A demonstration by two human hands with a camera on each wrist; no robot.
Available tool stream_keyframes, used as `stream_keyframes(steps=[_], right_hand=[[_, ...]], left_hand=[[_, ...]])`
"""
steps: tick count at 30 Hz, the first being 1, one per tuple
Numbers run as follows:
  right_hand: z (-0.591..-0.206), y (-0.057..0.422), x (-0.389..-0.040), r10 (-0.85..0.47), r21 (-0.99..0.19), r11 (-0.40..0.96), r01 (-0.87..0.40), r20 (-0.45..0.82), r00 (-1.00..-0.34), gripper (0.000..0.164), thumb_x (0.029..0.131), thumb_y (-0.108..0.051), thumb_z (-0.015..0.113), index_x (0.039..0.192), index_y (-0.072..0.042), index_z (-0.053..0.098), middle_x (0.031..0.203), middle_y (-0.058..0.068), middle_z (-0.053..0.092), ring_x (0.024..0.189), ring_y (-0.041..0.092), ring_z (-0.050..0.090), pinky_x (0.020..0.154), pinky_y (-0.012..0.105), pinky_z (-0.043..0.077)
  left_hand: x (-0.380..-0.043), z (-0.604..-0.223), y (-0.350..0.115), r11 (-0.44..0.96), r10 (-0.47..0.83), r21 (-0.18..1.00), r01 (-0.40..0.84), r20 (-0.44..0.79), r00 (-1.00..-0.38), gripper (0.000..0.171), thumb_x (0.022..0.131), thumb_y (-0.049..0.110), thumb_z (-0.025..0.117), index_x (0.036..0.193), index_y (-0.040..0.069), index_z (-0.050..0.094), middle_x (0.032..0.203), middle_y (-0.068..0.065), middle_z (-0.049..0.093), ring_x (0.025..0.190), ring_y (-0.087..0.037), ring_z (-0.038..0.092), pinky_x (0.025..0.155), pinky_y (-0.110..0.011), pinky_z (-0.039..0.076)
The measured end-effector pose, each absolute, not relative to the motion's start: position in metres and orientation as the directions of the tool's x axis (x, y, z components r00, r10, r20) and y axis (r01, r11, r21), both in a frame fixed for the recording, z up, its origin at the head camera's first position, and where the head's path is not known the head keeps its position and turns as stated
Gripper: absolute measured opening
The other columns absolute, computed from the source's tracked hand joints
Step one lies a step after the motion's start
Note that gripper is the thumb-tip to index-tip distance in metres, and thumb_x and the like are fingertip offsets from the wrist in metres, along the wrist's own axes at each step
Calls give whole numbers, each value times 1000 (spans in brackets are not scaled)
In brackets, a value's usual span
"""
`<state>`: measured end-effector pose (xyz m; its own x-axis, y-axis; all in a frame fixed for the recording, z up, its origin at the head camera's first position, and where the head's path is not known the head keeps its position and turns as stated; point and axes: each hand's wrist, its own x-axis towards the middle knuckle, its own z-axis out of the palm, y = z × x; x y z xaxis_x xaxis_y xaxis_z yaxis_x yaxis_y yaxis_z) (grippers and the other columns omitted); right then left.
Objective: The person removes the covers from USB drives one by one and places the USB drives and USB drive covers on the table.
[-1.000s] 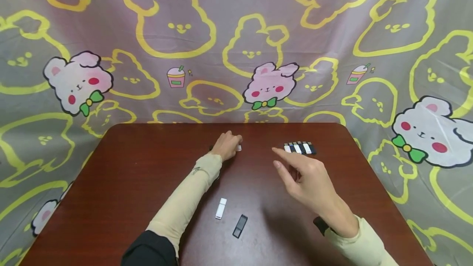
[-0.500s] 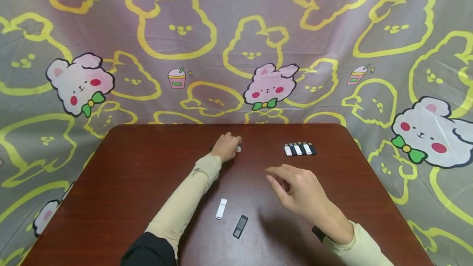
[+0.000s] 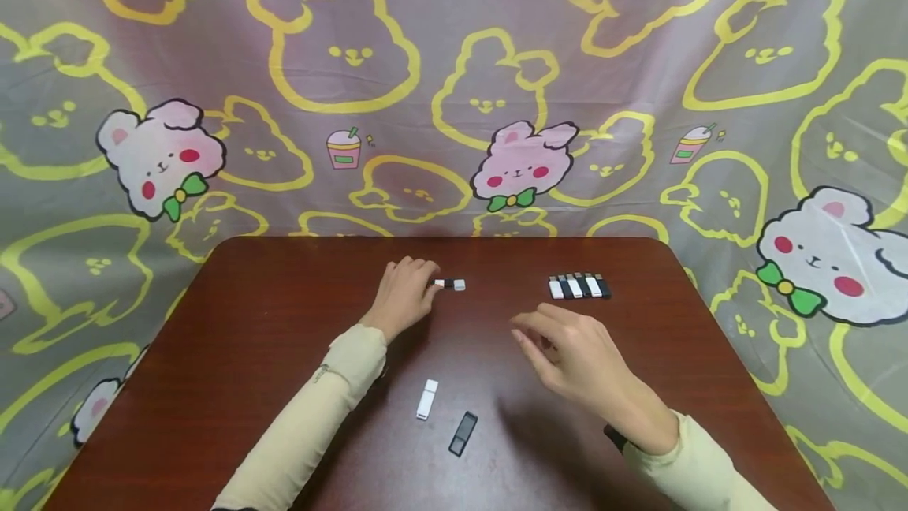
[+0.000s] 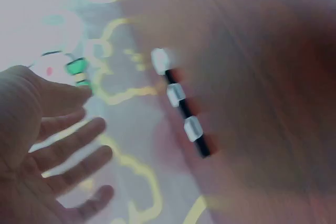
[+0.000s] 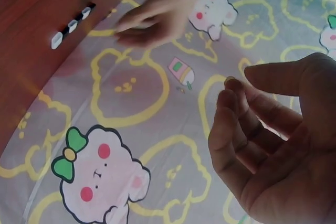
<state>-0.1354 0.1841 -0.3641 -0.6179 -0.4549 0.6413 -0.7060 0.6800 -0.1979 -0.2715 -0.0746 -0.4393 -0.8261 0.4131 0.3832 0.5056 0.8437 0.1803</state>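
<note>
My left hand [image 3: 403,295] is over the back of the table, beside a row of small alternating white and black caps [image 3: 459,285], part of which it hides in the head view. Blurred in the left wrist view, the whole line of caps [image 4: 176,94] lies apart from the spread fingers [image 4: 79,169]. My right hand [image 3: 592,355] hovers right of centre, fingers loosely bent, holding nothing. A white USB stick [image 3: 427,400] and a black USB stick [image 3: 463,434] lie in front, between the two arms.
Toward the back right, several white and black USB sticks [image 3: 575,287] lie side by side, connectors bare and facing away. The brown table [image 3: 248,322] ends at a patterned curtain [image 3: 418,124] behind and at both sides.
My left hand has let go of the row of caps and drawn back to the left, uncovering more of it. My right hand has come a little nearer and lower since the first frame.
</note>
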Motion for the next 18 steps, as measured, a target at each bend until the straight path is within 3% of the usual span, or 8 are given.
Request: stream_keyframes(steps=[9, 18], right_hand=[[-378, 170, -150, -654, -123, 608, -784, 482, -583, 20, 80, -12, 85, 98, -15, 76, 88, -6, 67, 78, 6, 59, 64, 20, 52], [-428, 150, -158, -870, -179, 450, -875, 134, -475, 18, 86, -18, 81, 104, -16, 76, 98, -7, 69, 92, 5, 61, 76, 18, 54]], left_hand=[[-198, -422, -126, 840, 299, 304, 450, 432, -851, 20, 92, 17, 74, 110, 9, 73, 104, -7, 76, 95, -28, 65, 78, -44, 50], [-172, -418, -127, 819, 273, 358, 447, 442, -854, 20, 92, 18, 74, 111, 10, 73, 104, -6, 77, 93, -24, 66, 80, -41, 53]])
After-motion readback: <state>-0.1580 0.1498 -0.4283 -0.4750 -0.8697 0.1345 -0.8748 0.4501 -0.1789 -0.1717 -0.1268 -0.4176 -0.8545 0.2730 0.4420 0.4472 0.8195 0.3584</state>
